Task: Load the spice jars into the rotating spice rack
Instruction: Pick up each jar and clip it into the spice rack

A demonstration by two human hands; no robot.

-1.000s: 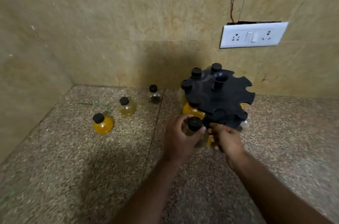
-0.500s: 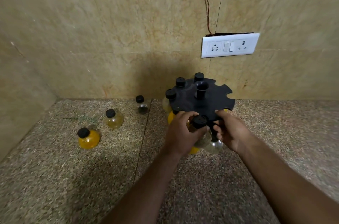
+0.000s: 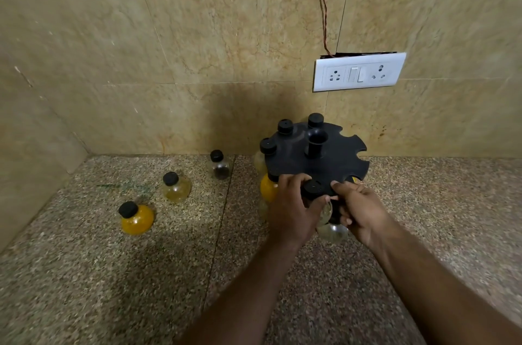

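I see the left hand (image 3: 291, 211) wrapped around a clear spice jar (image 3: 316, 197) with a black cap, at the rotating spice rack's (image 3: 316, 158) 6 o'clock edge. The right hand (image 3: 358, 207) pinches the rack's rim just beside that cap (fingers curled shut on it). Three loose jars stand on the speckled tabletop (image 3: 84, 274) around 9 o'clock of the rack: an orange jar (image 3: 137, 217), a pale yellow jar (image 3: 175, 187), a dark-filled jar (image 3: 219, 165).
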